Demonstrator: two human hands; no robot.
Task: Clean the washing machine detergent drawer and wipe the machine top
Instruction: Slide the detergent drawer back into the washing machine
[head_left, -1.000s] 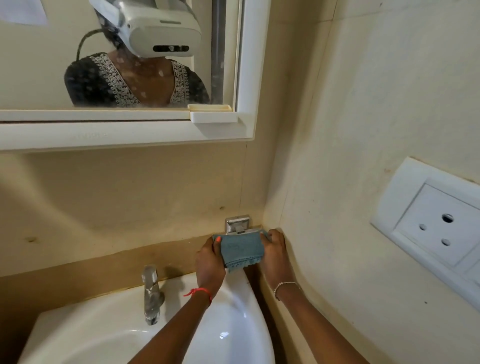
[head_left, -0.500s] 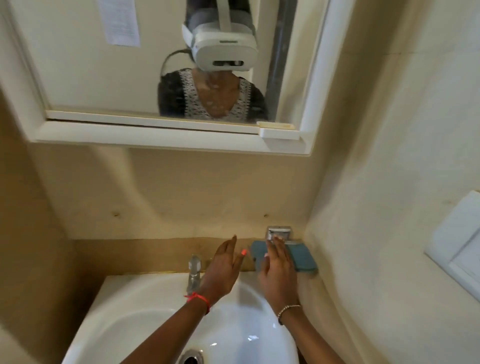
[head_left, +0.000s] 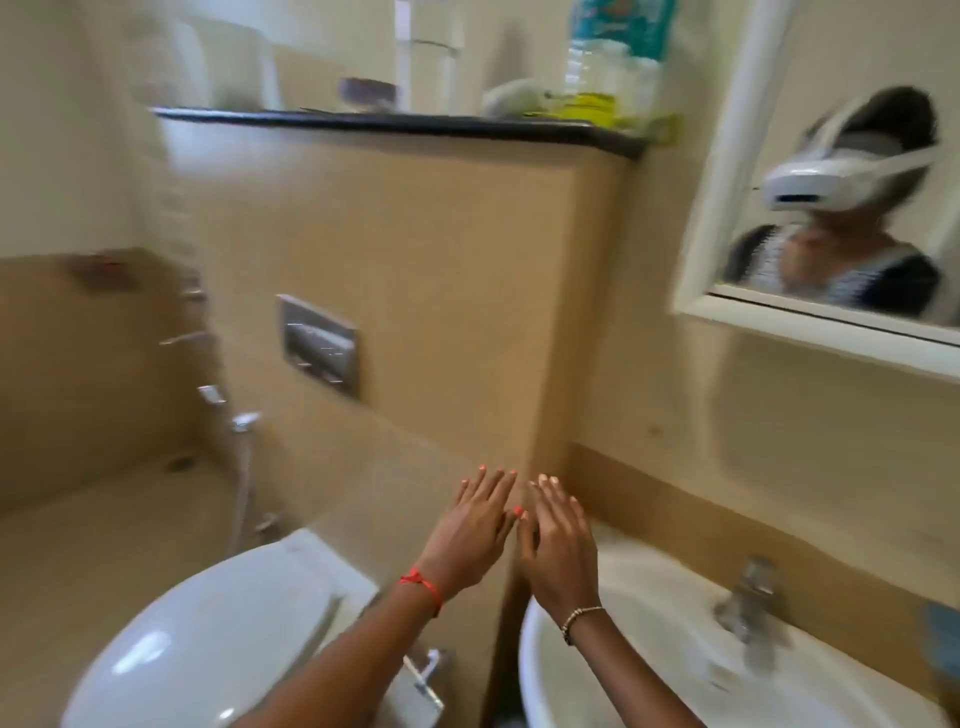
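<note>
Bathroom, blurry: beside the sink (head_left: 561, 654) my left hand (head_left: 475, 535) and right hand (head_left: 558, 543) are spread, grip released; I could bump the wall.

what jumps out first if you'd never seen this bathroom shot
Two empty hands, the left hand and right hand, are held out flat side by side at centre. Below them sit the closed white toilet lid at lower left and the white sink at lower right.

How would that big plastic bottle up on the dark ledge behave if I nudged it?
The plastic bottle stands tall near the dark ledge end, so it may tip. It looks thin-walled and probably light. How full it is, I cannot tell.
</note>
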